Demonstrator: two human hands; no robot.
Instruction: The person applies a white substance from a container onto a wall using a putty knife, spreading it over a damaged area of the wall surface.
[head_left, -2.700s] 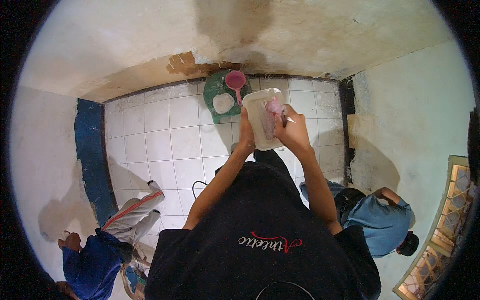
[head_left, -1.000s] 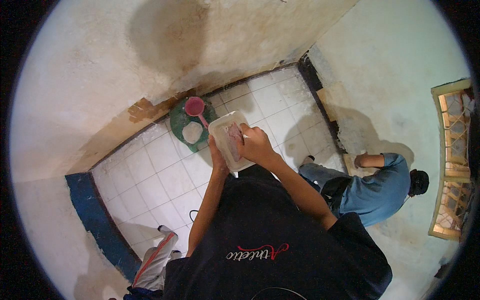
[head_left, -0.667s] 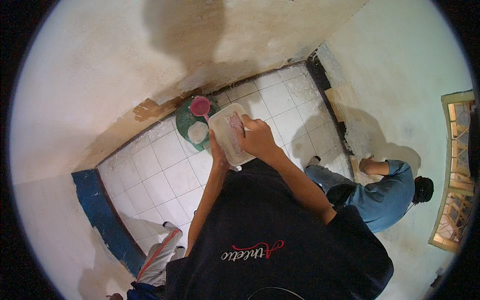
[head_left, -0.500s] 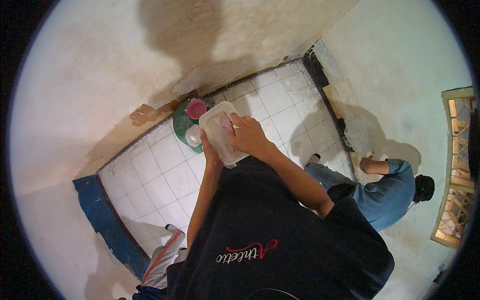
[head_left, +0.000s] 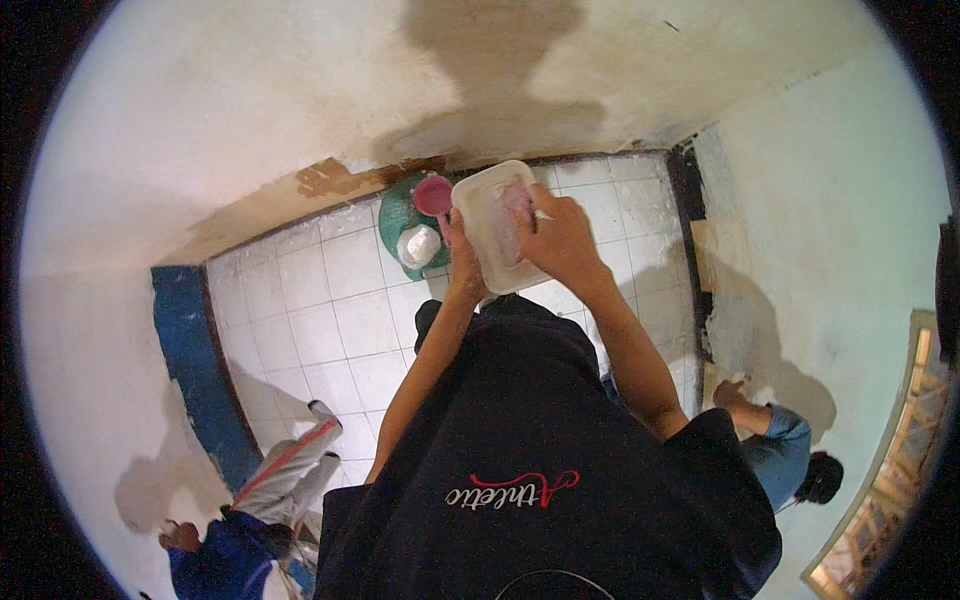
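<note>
In front of my dark shirt I hold a whitish, translucent rectangular plastic tub. My left hand is closed on its left side, thumb up along the rim. Over the tub's right part, my right hand has its fingers bent down into it. A pinkish, see-through patch shows by those fingertips; whether it is a tool or the mix inside I cannot tell. Just left of the tub, a round green stool bears a pink dipper and a white lump or bag.
White tiles cover the floor below patchy, scraped walls. At the lower right a person in blue reaches to the right wall. Another person in striped trousers is at the left wall, beside a blue-painted strip. A grated window is far right.
My view has turned, so the tub, stool and dipper sit further right in it. More of the person on the left shows. Both my hands stay at the tub.
</note>
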